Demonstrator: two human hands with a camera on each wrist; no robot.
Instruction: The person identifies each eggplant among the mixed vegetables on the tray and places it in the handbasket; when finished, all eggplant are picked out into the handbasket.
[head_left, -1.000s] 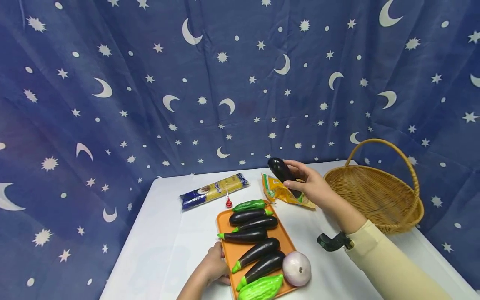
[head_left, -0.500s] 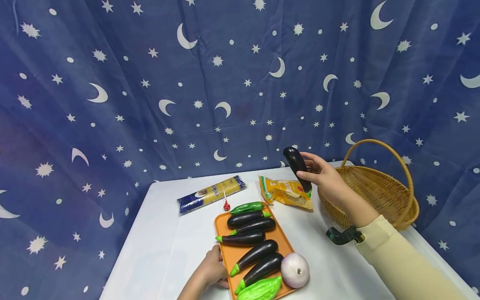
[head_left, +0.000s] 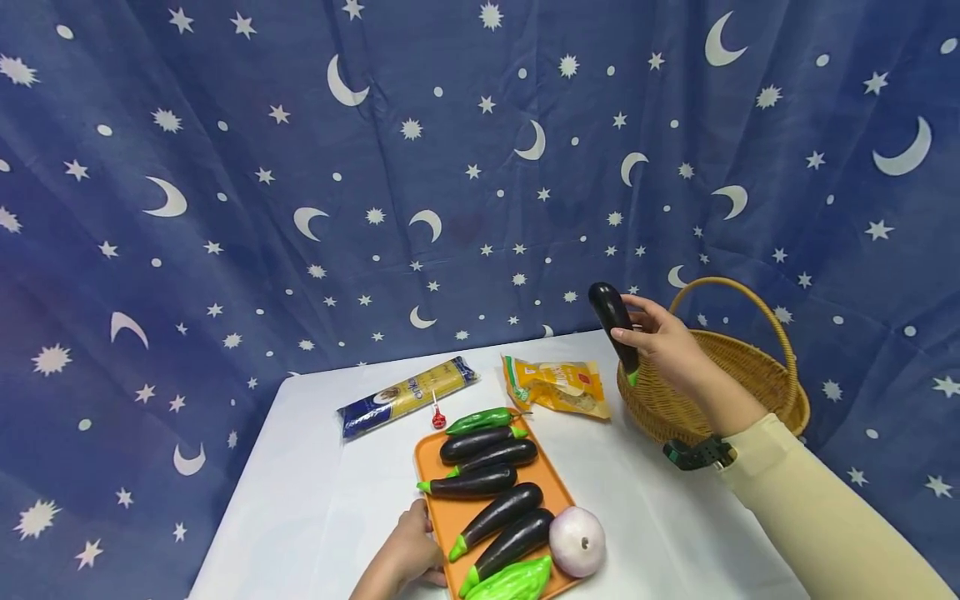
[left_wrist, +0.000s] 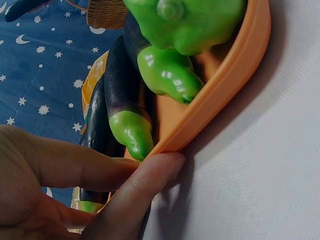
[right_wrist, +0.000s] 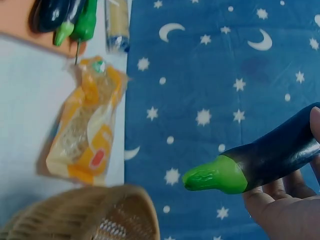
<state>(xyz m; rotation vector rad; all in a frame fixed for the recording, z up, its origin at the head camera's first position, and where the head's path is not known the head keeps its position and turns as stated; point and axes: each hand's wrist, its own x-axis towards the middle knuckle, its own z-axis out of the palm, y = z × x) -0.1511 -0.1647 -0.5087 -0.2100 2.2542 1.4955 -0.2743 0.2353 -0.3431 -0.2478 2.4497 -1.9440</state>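
My right hand grips a dark eggplant by its middle, held up in front of the wicker basket. Its green stem end points down in the head view. With thumb and fingers, my left hand pinches the side rim of the orange tray. On that tray lie several more eggplants, a long green pepper at the far end and a bumpy light-green vegetable at the near end. A purple-white onion sits at the tray's right edge.
Behind the tray, a yellow-and-blue packet lies at the back left with a red lollipop beside it. An orange-yellow bag lies between the tray and the basket. A starry blue curtain hangs behind the white table.
My right hand has carried the eggplant rightward from above the orange-yellow bag to the basket's left side, tipping it more upright. My left hand stays on the tray rim. The head view has shifted slightly.
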